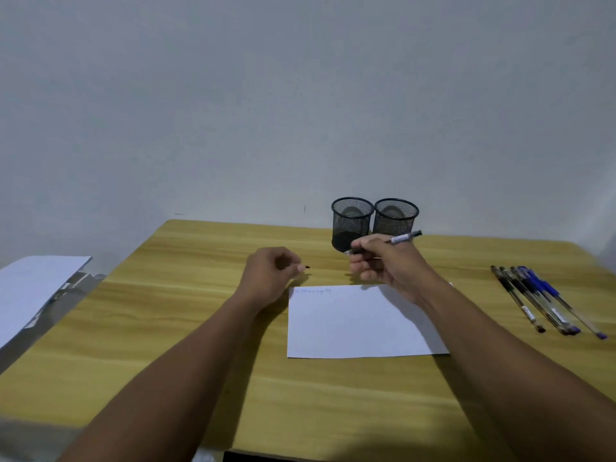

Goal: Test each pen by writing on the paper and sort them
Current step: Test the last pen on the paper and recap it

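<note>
Head view: right grip (383, 261) holds the pen (401, 238), left grip (273, 275) pinches a cap (307, 267); best lower the tip lightly onto the paper (360, 325)

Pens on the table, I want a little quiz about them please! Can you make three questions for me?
1. True or false: the two mesh cups stand side by side at the back of the table.
2. Which hand holds the long pen? A left, B right, C neither.
3. Fill in: the spare pens lie to the ____ of the paper.
Key: 1 true. 2 B, the right hand. 3 right.
</note>
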Action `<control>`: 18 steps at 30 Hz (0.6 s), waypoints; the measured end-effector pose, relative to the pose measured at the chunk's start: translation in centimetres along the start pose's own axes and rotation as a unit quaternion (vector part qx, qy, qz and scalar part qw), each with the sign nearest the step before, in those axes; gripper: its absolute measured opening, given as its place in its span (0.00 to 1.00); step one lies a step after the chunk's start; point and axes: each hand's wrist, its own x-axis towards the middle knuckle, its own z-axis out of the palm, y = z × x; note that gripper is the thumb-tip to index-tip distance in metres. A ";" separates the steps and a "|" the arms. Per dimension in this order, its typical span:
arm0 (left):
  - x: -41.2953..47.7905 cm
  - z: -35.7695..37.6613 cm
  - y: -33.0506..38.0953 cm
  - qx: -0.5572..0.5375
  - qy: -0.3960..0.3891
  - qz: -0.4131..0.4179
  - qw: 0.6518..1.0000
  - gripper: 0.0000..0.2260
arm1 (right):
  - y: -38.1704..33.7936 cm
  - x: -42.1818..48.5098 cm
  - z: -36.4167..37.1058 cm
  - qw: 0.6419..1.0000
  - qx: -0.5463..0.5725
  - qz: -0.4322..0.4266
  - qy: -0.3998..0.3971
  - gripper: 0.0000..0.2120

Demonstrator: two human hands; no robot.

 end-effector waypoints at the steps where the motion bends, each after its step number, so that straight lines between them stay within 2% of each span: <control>1: 0.0 1.0 -0.2 0.022 0.002 0.004 1.000 0.03 | 0.8 -0.1 0.5 1.000 0.000 -0.008 0.005 0.04; 6: -0.1 3.0 -1.2 0.083 0.008 0.028 0.996 0.05 | 4.0 -0.6 1.1 0.999 -0.021 -0.009 0.037 0.05; 9: -0.5 2.7 -1.2 0.105 0.006 0.067 0.992 0.14 | 4.8 -0.5 1.8 0.998 -0.040 -0.013 0.054 0.04; 13: -1.7 2.1 -2.1 0.123 -0.023 0.098 0.987 0.31 | 5.1 0.0 2.2 0.993 -0.089 -0.051 0.064 0.12; 15: -2.1 1.9 -2.5 0.149 -0.036 0.119 0.981 0.34 | 5.3 0.3 2.4 0.988 -0.116 -0.071 0.067 0.13; 18: -2.3 1.8 -2.7 0.144 -0.032 0.125 0.981 0.34 | 5.8 0.4 2.8 0.978 -0.163 -0.099 0.081 0.15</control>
